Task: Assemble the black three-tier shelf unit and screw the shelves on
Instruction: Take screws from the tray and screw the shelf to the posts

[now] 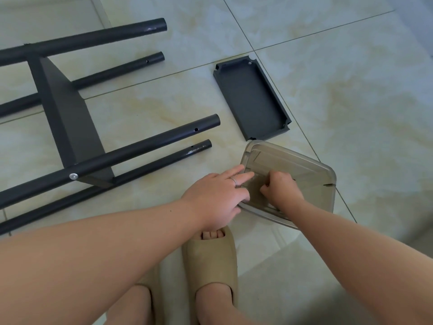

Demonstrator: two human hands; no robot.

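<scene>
your left hand (215, 195) flat, fingers straight, steadying clear tray (311, 170) | right hand (280, 188) curled inside tray, can't tell what it pinches | loose black shelf (251, 97) just beyond tray, frame (145, 146) left of it | keep tray pinned, lift one piece at a time

The black tubes (145, 146) of the shelf frame ran off the left edge, their far ends unseen. The right hand (280, 187) curled inside the smoky plastic box (311, 174); whatever its fingertips pinched, possibly a small fastener, was hidden. The right forearm (351, 242) covered part of the box's near rim. The left forearm (93, 254) hid most of one slipper (156, 292).
</scene>
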